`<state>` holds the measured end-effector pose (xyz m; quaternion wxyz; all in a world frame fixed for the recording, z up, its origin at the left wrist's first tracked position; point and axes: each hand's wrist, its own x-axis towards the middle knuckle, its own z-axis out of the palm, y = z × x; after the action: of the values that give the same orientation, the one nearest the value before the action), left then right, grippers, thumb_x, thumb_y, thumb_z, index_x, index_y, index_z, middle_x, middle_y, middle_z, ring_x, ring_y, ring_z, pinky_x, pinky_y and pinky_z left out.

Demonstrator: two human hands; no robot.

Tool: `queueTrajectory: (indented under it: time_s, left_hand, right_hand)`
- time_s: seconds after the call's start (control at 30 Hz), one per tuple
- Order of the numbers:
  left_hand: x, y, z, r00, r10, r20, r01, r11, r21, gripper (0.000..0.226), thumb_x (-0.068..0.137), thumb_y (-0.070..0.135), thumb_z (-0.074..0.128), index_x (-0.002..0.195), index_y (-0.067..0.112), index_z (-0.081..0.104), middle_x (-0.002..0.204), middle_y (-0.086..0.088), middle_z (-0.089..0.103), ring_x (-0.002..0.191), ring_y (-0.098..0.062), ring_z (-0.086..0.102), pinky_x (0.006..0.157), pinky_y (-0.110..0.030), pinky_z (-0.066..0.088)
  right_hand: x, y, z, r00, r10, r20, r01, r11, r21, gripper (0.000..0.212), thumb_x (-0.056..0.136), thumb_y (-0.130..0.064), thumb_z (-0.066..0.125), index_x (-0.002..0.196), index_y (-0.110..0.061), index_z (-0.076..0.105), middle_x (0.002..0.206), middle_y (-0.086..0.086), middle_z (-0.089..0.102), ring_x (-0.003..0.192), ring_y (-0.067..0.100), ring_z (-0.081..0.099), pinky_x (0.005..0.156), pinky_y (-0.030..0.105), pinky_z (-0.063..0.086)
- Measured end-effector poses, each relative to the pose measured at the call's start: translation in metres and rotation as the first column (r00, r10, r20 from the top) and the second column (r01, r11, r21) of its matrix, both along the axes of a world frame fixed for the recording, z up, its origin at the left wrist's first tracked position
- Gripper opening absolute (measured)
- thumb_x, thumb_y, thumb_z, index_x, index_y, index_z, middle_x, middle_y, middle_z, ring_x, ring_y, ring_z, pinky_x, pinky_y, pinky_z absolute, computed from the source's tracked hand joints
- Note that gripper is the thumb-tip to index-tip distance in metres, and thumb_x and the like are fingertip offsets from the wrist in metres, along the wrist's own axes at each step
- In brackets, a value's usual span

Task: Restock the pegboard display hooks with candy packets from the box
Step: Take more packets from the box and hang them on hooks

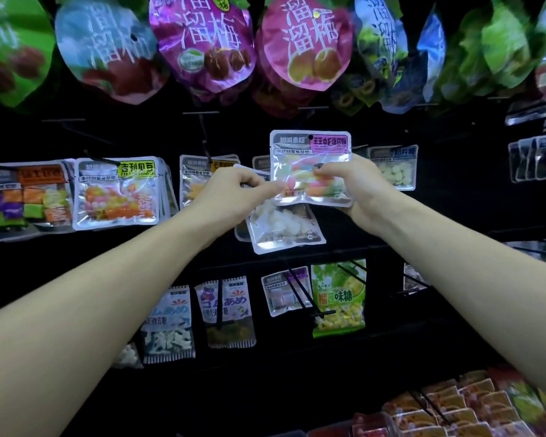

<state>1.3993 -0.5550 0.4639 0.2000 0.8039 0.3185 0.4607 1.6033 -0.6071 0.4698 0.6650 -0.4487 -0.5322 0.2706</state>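
The candy packet (311, 167), clear with a pink label and bright sweets inside, is held upright in front of the black pegboard (454, 197), in the middle row of hanging packets. The right hand (356, 187) grips its lower right side, fingers (323, 170) closed over the front. The left hand (234, 187) pinches its lower left edge, fingers closed, and also holds a 2nd packet (284, 227) of white sweets that hangs tilted just below. A bare hook (204, 134) juts out just left of the packet. Large round bags (306, 42) hang in the row above.
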Motion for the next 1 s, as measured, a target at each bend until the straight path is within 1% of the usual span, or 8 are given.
queueTrajectory:
  time_s: [0.1,0.2,0.37,0.5,0.6,0.67,0.77,1.0]
  left_hand:
    - [0.003,0.002,-0.001,1.0,0.019,-0.007,-0.019,1.0,0.001,0.06,0.091,0.053,0.074,0.096,-0.006,0.071,0.075,-0.008,0.059,0.052,-0.006,0.049,0.055,-0.01,0.042]
    - [0.005,0.003,-0.001,1.0,0.011,0.002,-0.011,1.0,-0.008,0.059,0.091,0.05,0.076,0.096,-0.009,0.07,0.072,-0.007,0.058,0.045,0.001,0.05,0.061,-0.018,0.041]
    - [0.004,0.005,-0.002,0.999,0.035,0.014,-0.035,0.999,0.017,0.059,0.092,0.05,0.075,0.09,-0.008,0.068,0.06,-0.003,0.05,0.043,-0.004,0.044,0.052,-0.01,0.039]
    - [0.004,0.007,0.0,0.999,0.045,0.003,-0.045,0.999,0.019,0.052,0.093,0.047,0.075,0.085,-0.004,0.07,0.054,0.007,0.056,0.042,-0.002,0.048,0.048,-0.009,0.037]
    - [0.006,0.007,0.002,0.998,0.056,-0.011,-0.056,0.998,0.03,0.049,0.094,0.047,0.075,0.084,-0.002,0.071,0.059,0.0,0.058,0.039,-0.002,0.047,0.051,-0.016,0.038]
    - [0.007,0.007,0.002,0.997,0.073,-0.013,-0.073,0.997,0.027,0.049,0.093,0.048,0.075,0.078,0.002,0.069,0.065,-0.004,0.062,0.04,0.0,0.049,0.058,-0.022,0.037]
    - [0.008,0.01,-0.003,0.995,0.098,-0.022,-0.098,0.995,0.012,0.048,0.092,0.049,0.075,0.077,0.004,0.067,0.07,-0.005,0.065,0.044,0.006,0.054,0.064,-0.026,0.038]
    - [-0.001,0.034,-0.03,0.993,0.11,-0.053,-0.11,0.994,-0.009,0.04,0.096,0.04,0.074,0.083,0.003,0.069,0.078,-0.014,0.072,0.05,0.0,0.058,0.056,-0.015,0.044]
  right_hand:
    - [0.003,0.002,0.001,0.999,0.017,0.029,-0.016,1.0,-0.015,0.023,0.092,-0.003,0.063,0.11,-0.01,0.075,0.103,0.003,0.081,0.077,0.022,0.074,0.106,0.05,0.053]
    - [0.004,0.004,0.002,0.999,0.031,0.03,-0.031,0.999,-0.01,0.029,0.091,-0.001,0.064,0.12,0.001,0.068,0.099,0.0,0.081,0.072,0.02,0.075,0.098,0.042,0.058]
    - [0.004,0.012,0.003,1.0,0.005,-0.025,-0.005,1.0,-0.009,0.011,0.086,-0.005,0.07,0.088,-0.014,0.065,0.068,-0.004,0.071,0.065,0.023,0.075,0.113,0.051,0.045]
    - [0.007,0.018,0.002,0.999,-0.004,-0.036,0.003,1.0,-0.021,0.011,0.077,-0.015,0.077,0.085,-0.016,0.071,0.077,-0.005,0.075,0.086,0.026,0.077,0.12,0.055,0.033]
    - [0.01,0.025,0.002,0.999,-0.033,-0.028,0.032,0.999,-0.018,0.027,0.061,-0.023,0.081,0.086,-0.017,0.076,0.101,-0.001,0.078,0.111,0.031,0.07,0.118,0.056,0.036]
    - [0.012,0.029,0.003,0.999,-0.027,-0.022,0.026,0.999,-0.046,0.034,0.068,-0.021,0.081,0.1,-0.013,0.075,0.112,0.006,0.078,0.107,0.028,0.072,0.111,0.053,0.046]
    - [0.019,0.042,0.003,0.998,0.005,-0.066,-0.01,0.997,-0.071,0.029,0.089,-0.01,0.072,0.118,-0.004,0.07,0.112,0.012,0.078,0.079,0.019,0.076,0.078,0.035,0.063]
    - [0.018,0.097,-0.004,0.983,-0.12,-0.135,0.099,0.983,-0.152,0.044,0.086,-0.022,0.083,0.121,-0.003,0.066,0.103,0.009,0.075,0.079,0.016,0.074,0.052,0.024,0.057]
